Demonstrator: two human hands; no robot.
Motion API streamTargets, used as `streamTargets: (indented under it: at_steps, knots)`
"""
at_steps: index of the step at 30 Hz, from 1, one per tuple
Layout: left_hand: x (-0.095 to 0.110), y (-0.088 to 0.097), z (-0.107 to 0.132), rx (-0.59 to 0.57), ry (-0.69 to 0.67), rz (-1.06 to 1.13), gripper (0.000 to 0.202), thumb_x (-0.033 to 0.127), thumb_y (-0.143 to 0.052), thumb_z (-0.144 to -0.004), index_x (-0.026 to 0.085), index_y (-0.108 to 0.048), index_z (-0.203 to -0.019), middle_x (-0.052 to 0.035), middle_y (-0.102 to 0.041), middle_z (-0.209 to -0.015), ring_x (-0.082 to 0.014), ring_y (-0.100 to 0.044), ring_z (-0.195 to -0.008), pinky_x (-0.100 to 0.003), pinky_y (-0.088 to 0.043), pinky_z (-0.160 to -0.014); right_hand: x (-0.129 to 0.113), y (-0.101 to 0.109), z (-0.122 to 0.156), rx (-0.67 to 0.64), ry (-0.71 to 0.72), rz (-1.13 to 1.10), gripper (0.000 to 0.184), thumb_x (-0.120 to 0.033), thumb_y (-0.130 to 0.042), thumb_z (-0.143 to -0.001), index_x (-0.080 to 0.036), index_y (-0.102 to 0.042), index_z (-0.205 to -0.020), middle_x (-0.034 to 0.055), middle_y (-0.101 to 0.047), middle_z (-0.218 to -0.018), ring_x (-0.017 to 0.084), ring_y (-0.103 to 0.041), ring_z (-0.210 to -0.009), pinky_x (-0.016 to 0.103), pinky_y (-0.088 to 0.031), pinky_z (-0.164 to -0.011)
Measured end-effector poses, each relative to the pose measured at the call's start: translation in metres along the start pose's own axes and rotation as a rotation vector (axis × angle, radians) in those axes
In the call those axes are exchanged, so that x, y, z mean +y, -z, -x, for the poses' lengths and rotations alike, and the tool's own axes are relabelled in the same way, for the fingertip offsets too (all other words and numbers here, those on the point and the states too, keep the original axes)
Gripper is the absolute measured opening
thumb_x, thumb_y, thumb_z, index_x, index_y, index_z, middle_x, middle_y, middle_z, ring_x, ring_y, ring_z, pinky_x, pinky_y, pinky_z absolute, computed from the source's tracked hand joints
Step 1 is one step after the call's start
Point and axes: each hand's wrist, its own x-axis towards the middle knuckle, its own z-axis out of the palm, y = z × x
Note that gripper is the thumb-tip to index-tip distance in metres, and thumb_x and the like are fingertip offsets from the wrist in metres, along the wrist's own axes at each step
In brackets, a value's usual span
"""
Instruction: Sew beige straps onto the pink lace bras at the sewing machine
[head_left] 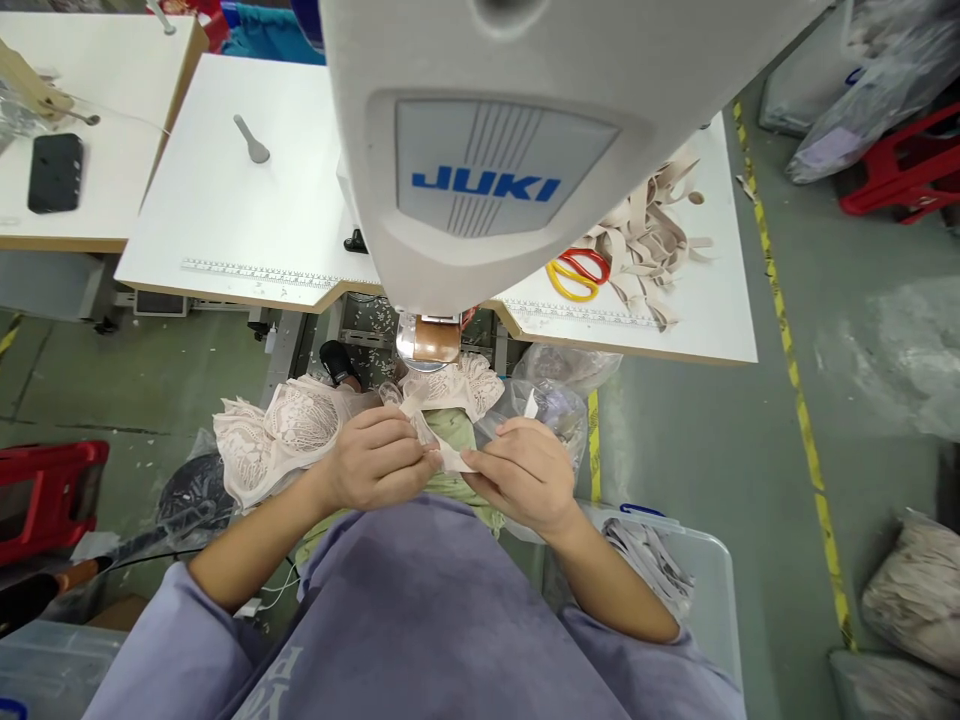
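The grey badge point(506, 165) on the white sewing machine point(555, 65) reads "JUKI" in blue.

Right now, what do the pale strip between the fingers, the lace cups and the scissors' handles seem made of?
Pale strip: probably matte fabric, being thin and curving.
Lace cups: patterned textile with a matte look; fiber unclear.
Scissors' handles: likely smooth plastic, judging by their solid red and yellow color.

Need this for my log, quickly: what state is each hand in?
Left hand: closed, holding pale fabric.
Right hand: closed, pinching the pale fabric beside the left hand.
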Motion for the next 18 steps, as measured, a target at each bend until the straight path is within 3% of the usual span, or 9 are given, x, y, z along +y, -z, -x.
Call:
streamTargets:
  at_steps: [5, 8, 11, 13, 15, 16, 18]
  knots:
    - [-0.001, 0.003, -0.001, 0.014, 0.003, 0.006, 0.014, 0.010, -0.072, -0.084, 0.020, -0.063, -0.081, 0.0041, -0.063, -0.063, -0.0123, -0.060, -0.064, -0.028, -0.056, -0.072, -0.001, -0.001, 0.000, -0.003, -0.013, -0.018, 0.013, -0.021, -0.071, -0.086, -0.032, -0.072, -0.094, -0.0028, -0.070, -0.065, 0.015, -0.058, -0.056, 0.034, -0.054, -0.072]
    - [-0.001, 0.002, -0.001, 0.006, 0.077, 0.090, 0.014, 0.009, -0.068, -0.086, 0.021, -0.061, -0.088, 0.0045, -0.063, -0.066, -0.0120, -0.061, -0.066, -0.028, -0.055, -0.074, 0.001, -0.002, 0.001, -0.071, -0.107, -0.067, 0.012, -0.023, -0.070, -0.087, -0.032, -0.074, -0.094, -0.0031, -0.067, -0.061, 0.015, -0.056, -0.056, 0.032, -0.051, -0.069]
    - [0.009, -0.010, 0.007, 0.028, 0.405, 0.189, 0.025, 0.019, -0.069, -0.089, 0.021, -0.057, -0.111, -0.0037, -0.069, -0.092, -0.0181, -0.067, -0.093, -0.036, -0.055, -0.088, 0.003, -0.009, -0.001, -0.120, -0.490, -0.261, 0.009, -0.031, -0.066, -0.090, -0.027, -0.075, -0.089, -0.0019, -0.062, -0.060, 0.014, -0.054, -0.058, 0.029, -0.045, -0.063]
    - [0.023, -0.030, 0.022, 0.045, 0.672, 0.211, 0.064, 0.040, -0.074, -0.086, 0.020, -0.043, -0.138, -0.0171, -0.060, -0.130, -0.0301, -0.056, -0.127, -0.050, -0.049, -0.104, -0.003, -0.020, -0.005, 0.020, -0.909, -0.494, 0.021, -0.040, -0.061, -0.093, -0.023, -0.071, -0.085, -0.0015, -0.061, -0.065, 0.014, -0.053, -0.061, 0.027, -0.044, -0.061]
    - [0.039, -0.060, 0.047, -0.035, 0.772, 0.259, 0.106, 0.065, -0.074, -0.076, 0.017, -0.022, -0.154, -0.0249, -0.037, -0.154, -0.0412, -0.035, -0.145, -0.061, -0.036, -0.115, -0.016, -0.029, -0.008, 0.181, -1.262, -0.752, 0.028, -0.048, -0.059, -0.091, -0.022, -0.065, -0.082, -0.0025, -0.059, -0.070, 0.013, -0.051, -0.062, 0.026, -0.044, -0.060]
    - [0.045, -0.077, 0.061, -0.105, 0.803, 0.293, 0.111, 0.070, -0.073, -0.074, 0.018, -0.020, -0.156, -0.0243, -0.032, -0.158, -0.0428, -0.031, -0.148, -0.060, -0.034, -0.118, -0.025, -0.029, -0.008, 0.192, -1.358, -0.874, 0.030, -0.051, -0.061, -0.089, -0.022, -0.062, -0.081, -0.0029, -0.057, -0.070, 0.014, -0.050, -0.061, 0.025, -0.045, -0.059]
    - [0.052, -0.108, 0.092, -0.131, 0.878, 0.291, 0.090, 0.059, -0.067, -0.084, 0.016, -0.029, -0.154, -0.0242, -0.039, -0.154, -0.0414, -0.039, -0.144, -0.055, -0.040, -0.116, -0.042, -0.018, -0.002, 0.065, -1.406, -1.026, 0.032, -0.056, -0.065, -0.083, -0.024, -0.063, -0.082, -0.0018, -0.056, -0.071, 0.015, -0.051, -0.061, 0.027, -0.046, -0.057]
